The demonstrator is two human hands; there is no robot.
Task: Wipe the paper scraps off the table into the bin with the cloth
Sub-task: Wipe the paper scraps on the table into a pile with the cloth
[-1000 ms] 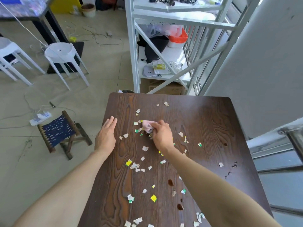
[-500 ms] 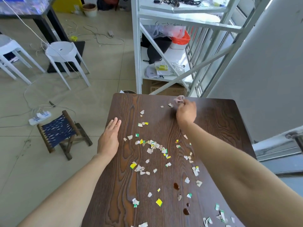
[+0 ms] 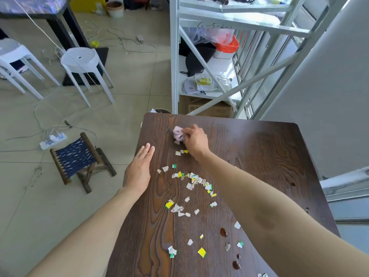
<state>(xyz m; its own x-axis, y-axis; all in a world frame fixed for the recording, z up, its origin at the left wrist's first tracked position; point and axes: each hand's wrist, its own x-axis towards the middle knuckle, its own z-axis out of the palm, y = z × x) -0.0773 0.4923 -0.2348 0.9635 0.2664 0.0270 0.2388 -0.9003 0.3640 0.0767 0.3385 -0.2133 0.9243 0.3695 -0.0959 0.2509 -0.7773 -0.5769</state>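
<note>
The right hand (image 3: 194, 139) grips a crumpled pale-pink cloth (image 3: 178, 133), with no clear long axis, near the dark wooden surface's (image 3: 259, 148) far edge, while the left hand (image 3: 138, 170) lies open and flat beside scattered white, yellow and green paper scraps (image 3: 192, 181).

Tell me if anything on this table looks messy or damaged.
Torn white, yellow and green paper scraps litter the dark wooden table. Several dark reddish spots near its right side look like stains or holes; I cannot tell which.

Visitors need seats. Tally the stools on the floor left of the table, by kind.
White plastic stools: 2
Wooden folding stool: 1
Total: 3
</note>
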